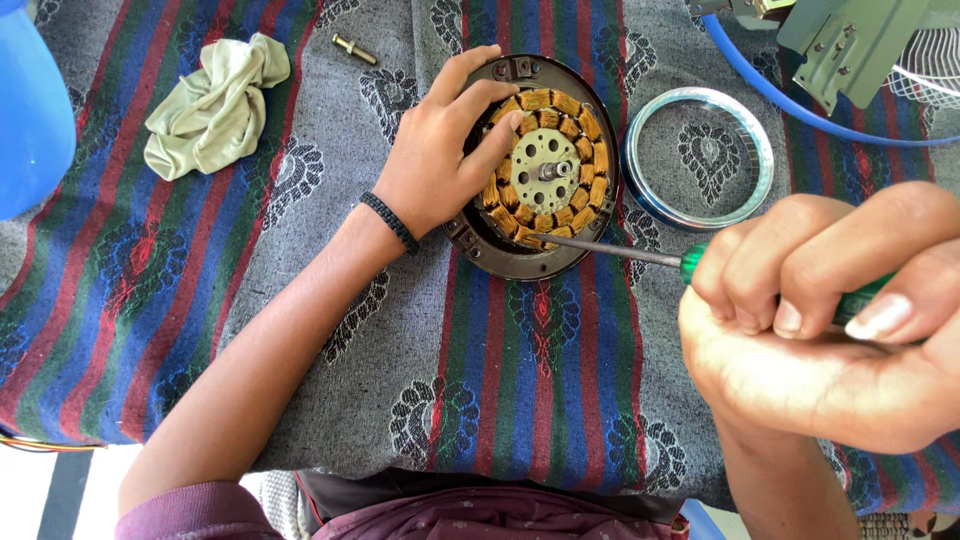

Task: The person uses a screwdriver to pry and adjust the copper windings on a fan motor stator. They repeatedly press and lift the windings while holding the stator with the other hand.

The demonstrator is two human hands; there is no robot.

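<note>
Left hand (438, 150) spread flat on motor (535, 165), near cloth's (470, 350) far edge. Right hand (830, 320) fisted around screwdriver (640, 255), tip at motor's near rim. Ring (700, 157) just right.

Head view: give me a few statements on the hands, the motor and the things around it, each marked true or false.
1. The left hand rests on the motor. True.
2. The right hand holds a hammer. False: a green-handled screwdriver.
3. The metal ring sits on the motor. False: it lies beside it on the cloth.
4. A crumpled rag lies left of the motor. True.
5. The bolt is in the left hand. False: it lies apart.
</note>
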